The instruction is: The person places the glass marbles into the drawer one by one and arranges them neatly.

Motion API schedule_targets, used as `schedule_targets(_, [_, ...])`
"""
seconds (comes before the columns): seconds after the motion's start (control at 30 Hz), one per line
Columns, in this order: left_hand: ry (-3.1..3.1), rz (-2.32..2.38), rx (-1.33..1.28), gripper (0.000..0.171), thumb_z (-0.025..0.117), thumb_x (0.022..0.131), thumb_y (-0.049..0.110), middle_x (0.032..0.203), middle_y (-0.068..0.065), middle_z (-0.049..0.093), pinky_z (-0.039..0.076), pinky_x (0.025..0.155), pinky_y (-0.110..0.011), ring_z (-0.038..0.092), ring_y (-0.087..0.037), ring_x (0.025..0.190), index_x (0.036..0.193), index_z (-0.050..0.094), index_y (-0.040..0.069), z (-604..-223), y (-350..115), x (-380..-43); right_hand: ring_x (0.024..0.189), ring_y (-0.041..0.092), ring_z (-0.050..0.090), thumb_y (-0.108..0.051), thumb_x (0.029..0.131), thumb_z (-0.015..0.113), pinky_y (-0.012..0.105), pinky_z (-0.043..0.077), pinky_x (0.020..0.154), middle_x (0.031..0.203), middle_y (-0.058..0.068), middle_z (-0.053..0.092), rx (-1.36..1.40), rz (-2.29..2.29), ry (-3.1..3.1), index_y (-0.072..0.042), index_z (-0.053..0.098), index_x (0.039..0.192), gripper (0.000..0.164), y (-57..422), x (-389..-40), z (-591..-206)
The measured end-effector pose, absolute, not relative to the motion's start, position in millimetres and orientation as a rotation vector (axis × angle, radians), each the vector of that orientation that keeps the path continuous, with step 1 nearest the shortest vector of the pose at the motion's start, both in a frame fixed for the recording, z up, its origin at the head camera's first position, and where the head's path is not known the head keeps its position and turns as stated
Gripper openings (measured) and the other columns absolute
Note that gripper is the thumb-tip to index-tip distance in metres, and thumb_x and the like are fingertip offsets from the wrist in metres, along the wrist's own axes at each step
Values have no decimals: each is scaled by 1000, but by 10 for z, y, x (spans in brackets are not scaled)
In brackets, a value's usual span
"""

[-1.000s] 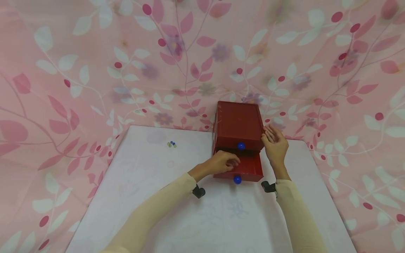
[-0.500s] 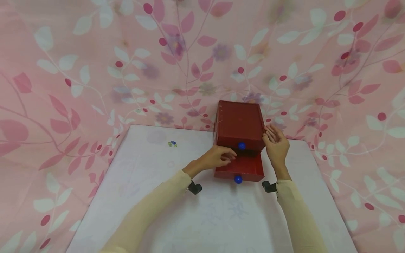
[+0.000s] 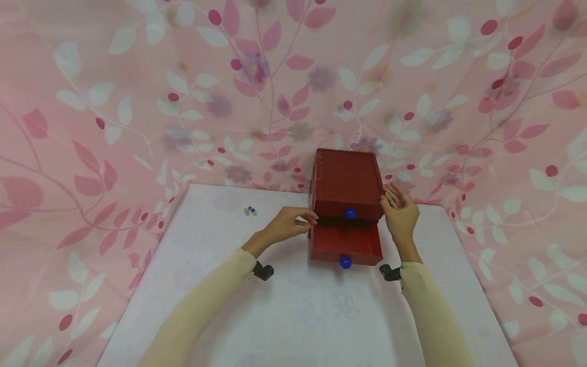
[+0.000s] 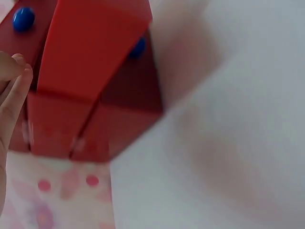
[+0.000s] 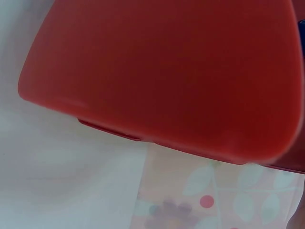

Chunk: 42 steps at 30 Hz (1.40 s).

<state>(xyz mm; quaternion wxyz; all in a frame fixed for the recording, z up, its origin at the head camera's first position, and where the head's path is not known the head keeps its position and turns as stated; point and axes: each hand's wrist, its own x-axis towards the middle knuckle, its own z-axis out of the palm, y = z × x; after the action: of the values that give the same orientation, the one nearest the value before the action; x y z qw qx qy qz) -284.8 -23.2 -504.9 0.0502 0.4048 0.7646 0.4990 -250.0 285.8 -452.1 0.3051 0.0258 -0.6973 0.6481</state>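
A red drawer cabinet (image 3: 347,176) with round blue knobs stands at the table's back. Its middle drawer (image 3: 350,242) is pulled out, with the top drawer above it and a lower one (image 4: 133,78) beneath in the left wrist view. My left hand (image 3: 286,224) hovers at the cabinet's left front edge, thumb and fingers loosely bent, with no object visible between them. My right hand (image 3: 401,211) rests its fingers against the cabinet's right side. The pulled-out drawer (image 5: 162,71) fills much of the right wrist view. Several small yellow-green and blue marbles (image 3: 249,211) lie left on the table.
A white cloth covers the table (image 3: 220,229). Pink floral fabric (image 3: 275,92) hangs right behind the cabinet and at both sides. Dark wrist cameras are strapped below both hands.
My left hand has come up out of the pulled-out drawer and moved left to the cabinet's edge. The right hand, drawer and marbles stay where they were.
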Motion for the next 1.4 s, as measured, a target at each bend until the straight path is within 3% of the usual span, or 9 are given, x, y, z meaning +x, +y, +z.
schedule_targets(0.4, [2526,1520,1023,25,69,86,-4,99,-8,72,56,81,-26,67,-14,92,108,69,8,-5343,-830,-3075,114,42,58,13,80,66,32,49,94,120,40,55,72,1742,-1829,10,58,126,46,2872,-2500,-4538])
schedule_targets(0.8, [2670,1522,894,25,66,84,-10,97,-13,72,57,82,-31,69,-25,92,104,69,4,-5569,-1232,-3176,114,43,58,12,81,66,32,49,94,121,40,55,69,1725,-1853,9,58,127,47,2867,-2485,-4528])
schedule_targets(1.4, [2876,1565,635,30,73,80,-8,99,-12,73,52,92,-42,67,-30,100,109,68,-2,-5936,-1564,-3287,113,40,59,14,80,66,31,49,94,120,36,58,71,1732,-1841,11,58,125,46,2858,-2497,-4523])
